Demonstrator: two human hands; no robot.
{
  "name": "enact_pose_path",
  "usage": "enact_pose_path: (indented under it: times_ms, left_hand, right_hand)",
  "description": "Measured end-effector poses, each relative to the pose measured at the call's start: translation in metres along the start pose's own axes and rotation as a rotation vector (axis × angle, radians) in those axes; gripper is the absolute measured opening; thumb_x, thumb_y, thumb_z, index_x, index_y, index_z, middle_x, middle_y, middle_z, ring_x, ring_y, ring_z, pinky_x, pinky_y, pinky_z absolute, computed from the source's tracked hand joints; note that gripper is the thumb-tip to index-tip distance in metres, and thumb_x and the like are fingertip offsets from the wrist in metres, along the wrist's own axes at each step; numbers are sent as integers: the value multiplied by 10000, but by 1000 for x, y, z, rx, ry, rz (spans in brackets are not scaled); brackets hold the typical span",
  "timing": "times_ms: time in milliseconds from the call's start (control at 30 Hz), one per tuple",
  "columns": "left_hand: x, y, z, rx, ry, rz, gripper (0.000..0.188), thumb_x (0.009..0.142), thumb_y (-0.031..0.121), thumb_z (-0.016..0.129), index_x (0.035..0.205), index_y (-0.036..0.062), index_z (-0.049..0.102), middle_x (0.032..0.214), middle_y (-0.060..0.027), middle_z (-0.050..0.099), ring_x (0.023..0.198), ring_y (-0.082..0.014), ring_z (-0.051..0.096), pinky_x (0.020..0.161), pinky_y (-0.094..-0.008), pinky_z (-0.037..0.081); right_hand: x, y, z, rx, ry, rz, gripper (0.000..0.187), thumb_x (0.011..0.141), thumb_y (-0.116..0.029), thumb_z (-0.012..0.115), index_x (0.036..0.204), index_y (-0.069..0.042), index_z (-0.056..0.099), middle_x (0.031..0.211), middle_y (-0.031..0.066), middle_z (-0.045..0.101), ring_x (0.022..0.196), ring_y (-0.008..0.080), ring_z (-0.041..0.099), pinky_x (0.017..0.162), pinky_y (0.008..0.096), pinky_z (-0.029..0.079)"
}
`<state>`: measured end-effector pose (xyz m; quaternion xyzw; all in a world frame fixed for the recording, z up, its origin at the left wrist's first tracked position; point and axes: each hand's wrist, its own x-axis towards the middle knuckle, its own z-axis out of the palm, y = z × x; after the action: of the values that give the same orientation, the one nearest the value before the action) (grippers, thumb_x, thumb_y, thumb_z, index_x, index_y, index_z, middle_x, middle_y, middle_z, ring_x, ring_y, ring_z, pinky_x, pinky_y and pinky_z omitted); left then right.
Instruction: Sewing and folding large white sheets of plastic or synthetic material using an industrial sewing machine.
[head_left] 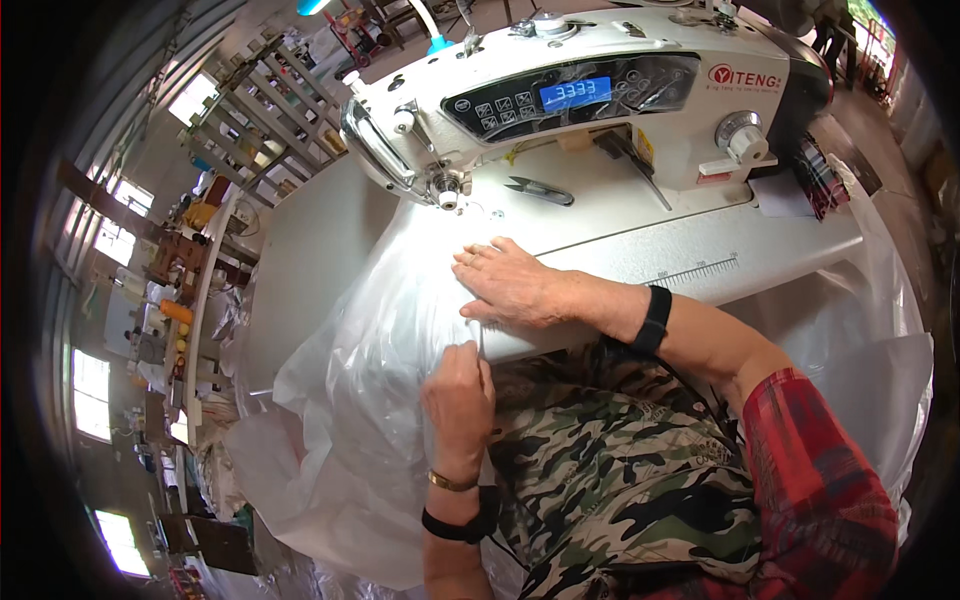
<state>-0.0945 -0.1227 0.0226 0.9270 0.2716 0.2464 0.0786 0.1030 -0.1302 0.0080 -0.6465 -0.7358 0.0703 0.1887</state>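
Observation:
A large sheet of translucent white plastic drapes over the sewing machine's bed and hangs down its near left side. My left hand is closed on a gathered edge of this sheet, just off the front of the bed. Flat on the sheet, my right hand lies with its fingers stretched toward the needle area. The white sewing machine stands beyond both hands, its lit needle head above the sheet's far end. Glare hides the needle and presser foot.
Thread snips lie on the machine bed, and a dark-handled tool rests under the arm. Folded plaid cloth sits at the bed's right end. More plastic sheet hangs at the right. Shelving stands at the far left.

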Motion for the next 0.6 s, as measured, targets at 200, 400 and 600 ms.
enact_pose_path:
  times_ms: [200,400,600]
  left_hand:
    - [60,-9,6,49,-49,23,83,795,51,625,760,-11,583,749,-212,598,708,-423,594,617,-492,451]
    - [98,-21,17,65,-116,-67,130,836,117,635,864,-5,670,772,-212,654,706,-407,628,663,-462,503]
    - [50,-32,-21,-356,40,-214,372,909,171,625,1252,29,635,1066,-191,690,885,-324,659,742,-409,516]
  right_hand:
    - [2,7,8,75,148,-81,442,945,-238,510,1256,75,500,1374,255,509,1345,363,423,1075,484,291]
    - [15,0,-14,99,25,100,425,853,-83,549,1254,59,540,1100,188,628,1112,319,562,952,411,374]
    - [13,15,-7,128,192,141,414,811,24,547,1224,30,573,1140,202,634,1142,307,571,973,398,394]
